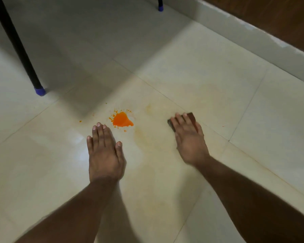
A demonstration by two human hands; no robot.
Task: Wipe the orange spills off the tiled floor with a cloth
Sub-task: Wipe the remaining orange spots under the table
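Observation:
A bright orange spill [122, 119] with small splashes around it lies on the pale tiled floor [209, 81]. My left hand [104, 151] rests flat on the floor just below and left of the spill, fingers straight. My right hand [189, 137] presses with straight fingers on a dark reddish-brown folded cloth [191, 116], to the right of the spill. Most of the cloth is hidden under that hand. Faint yellowish smears [147, 137] stain the tile between the spill and the cloth.
A black furniture leg with a blue foot cap [39, 91] stands at the left. A second blue-capped leg [160, 8] is at the top. A pale skirting [253, 30] with dark wood above it runs along the upper right. A tiny orange speck [223, 126] lies at right.

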